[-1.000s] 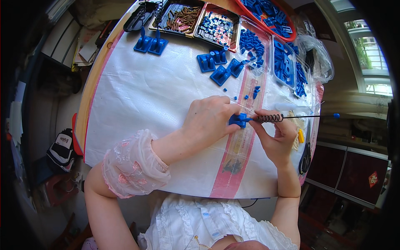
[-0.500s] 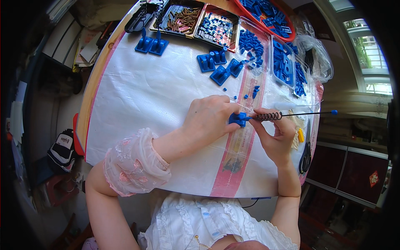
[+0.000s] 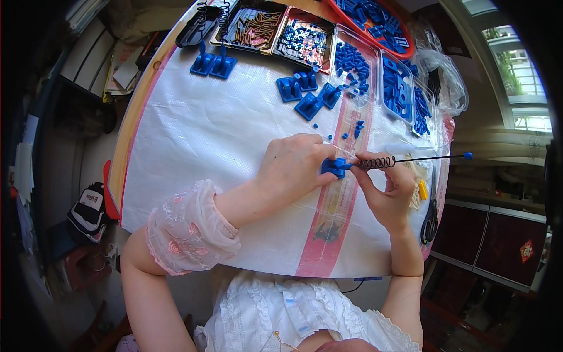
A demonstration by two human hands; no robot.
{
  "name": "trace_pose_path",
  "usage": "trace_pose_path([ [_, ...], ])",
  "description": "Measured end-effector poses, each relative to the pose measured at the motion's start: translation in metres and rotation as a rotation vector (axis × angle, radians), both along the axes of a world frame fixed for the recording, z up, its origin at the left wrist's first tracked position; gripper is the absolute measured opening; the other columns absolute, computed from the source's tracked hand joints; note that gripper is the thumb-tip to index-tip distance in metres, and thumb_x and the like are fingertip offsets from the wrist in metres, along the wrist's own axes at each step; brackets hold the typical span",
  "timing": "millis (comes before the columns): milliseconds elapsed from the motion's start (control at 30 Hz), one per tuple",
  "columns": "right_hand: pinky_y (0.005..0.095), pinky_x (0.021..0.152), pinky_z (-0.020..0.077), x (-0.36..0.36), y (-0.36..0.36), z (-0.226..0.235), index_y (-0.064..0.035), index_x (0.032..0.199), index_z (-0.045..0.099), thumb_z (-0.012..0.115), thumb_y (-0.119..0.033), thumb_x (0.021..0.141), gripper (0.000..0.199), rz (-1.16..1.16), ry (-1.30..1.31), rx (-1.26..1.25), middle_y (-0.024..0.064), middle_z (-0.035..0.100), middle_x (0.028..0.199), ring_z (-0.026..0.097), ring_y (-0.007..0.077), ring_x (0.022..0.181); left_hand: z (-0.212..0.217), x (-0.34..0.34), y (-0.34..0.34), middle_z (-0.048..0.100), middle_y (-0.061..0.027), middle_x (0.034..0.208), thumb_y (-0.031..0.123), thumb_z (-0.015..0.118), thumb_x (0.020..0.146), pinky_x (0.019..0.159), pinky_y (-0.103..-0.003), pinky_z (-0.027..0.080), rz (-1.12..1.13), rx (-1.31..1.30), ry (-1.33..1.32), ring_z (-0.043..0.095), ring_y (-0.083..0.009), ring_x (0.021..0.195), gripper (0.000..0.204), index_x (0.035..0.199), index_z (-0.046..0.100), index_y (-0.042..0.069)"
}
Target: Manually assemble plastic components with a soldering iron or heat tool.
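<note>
My left hand [image 3: 295, 162] is closed on a small blue plastic bracket [image 3: 332, 168], pinched between thumb and fingers just above the white sheet. From the right, my right hand [image 3: 392, 190] grips a black coil spring [image 3: 378, 163] near its left end. A blue pointed piece [image 3: 346, 167] bridges the spring and the bracket; fingers partly hide the join. Out of the spring's other end runs a thin black rod [image 3: 428, 159], lying nearly level and ending in a blue cap [image 3: 468, 156]. Several small blue cone pieces [image 3: 359, 129] lie beyond my hands.
Blue brackets [image 3: 308, 107] stand farther back; two with springs [image 3: 222, 66] are at far left. Trays hold brass-coloured screws [image 3: 258, 28] and small blue-and-white parts [image 3: 304, 44]. A clear box [image 3: 397, 88] and red basket [image 3: 411, 44] hold blue pieces. Black-handled scissors [image 3: 430, 223] lie at right.
Both hands keep their grips. The bracket, spring and rod have shifted very slightly to the left, with the capped tip a touch higher.
</note>
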State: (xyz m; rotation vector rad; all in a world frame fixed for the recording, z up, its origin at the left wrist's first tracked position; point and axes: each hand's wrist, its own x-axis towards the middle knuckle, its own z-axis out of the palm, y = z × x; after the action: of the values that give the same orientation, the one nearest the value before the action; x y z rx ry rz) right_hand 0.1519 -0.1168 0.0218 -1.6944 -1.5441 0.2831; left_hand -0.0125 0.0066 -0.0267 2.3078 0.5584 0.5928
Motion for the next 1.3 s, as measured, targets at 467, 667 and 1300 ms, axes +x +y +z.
trace_pose_path([
  [467, 0.0271, 0.061, 0.0484, 0.000, 0.006, 0.014, 0.0017, 0.088, 0.071, 0.078, 0.006, 0.075, 0.015, 0.071, -0.103, -0.030, 0.0088, 0.066, 0.085, 0.065, 0.0170, 0.071, 0.002, 0.000, 0.001, 0.064, -0.0006, 0.075, 0.029, 0.083, 0.075, 0.061, -0.035, 0.052, -0.006, -0.010, 0.008, 0.066, -0.0195, 0.071, 0.022, 0.087, 0.072, 0.015],
  [667, 0.0262, 0.060, 0.0475, -0.001, 0.004, 0.013, 0.0030, 0.085, 0.070, 0.077, 0.007, 0.075, 0.013, 0.047, -0.050, -0.057, 0.0089, 0.066, 0.084, 0.064, 0.0163, 0.070, 0.003, 0.000, 0.000, 0.064, -0.0004, 0.075, 0.030, 0.083, 0.075, 0.060, -0.034, 0.051, -0.009, -0.018, 0.004, 0.065, -0.0188, 0.070, 0.022, 0.088, 0.073, 0.015],
  [1300, 0.0282, 0.059, 0.0479, 0.000, 0.002, 0.010, 0.0026, 0.085, 0.071, 0.075, 0.006, 0.076, 0.010, 0.039, -0.019, -0.031, 0.0095, 0.067, 0.082, 0.064, 0.0169, 0.068, 0.010, 0.000, -0.001, 0.065, -0.0011, 0.076, 0.030, 0.084, 0.075, 0.061, -0.034, 0.051, -0.018, -0.052, 0.026, 0.065, -0.0196, 0.070, 0.024, 0.090, 0.073, 0.014],
])
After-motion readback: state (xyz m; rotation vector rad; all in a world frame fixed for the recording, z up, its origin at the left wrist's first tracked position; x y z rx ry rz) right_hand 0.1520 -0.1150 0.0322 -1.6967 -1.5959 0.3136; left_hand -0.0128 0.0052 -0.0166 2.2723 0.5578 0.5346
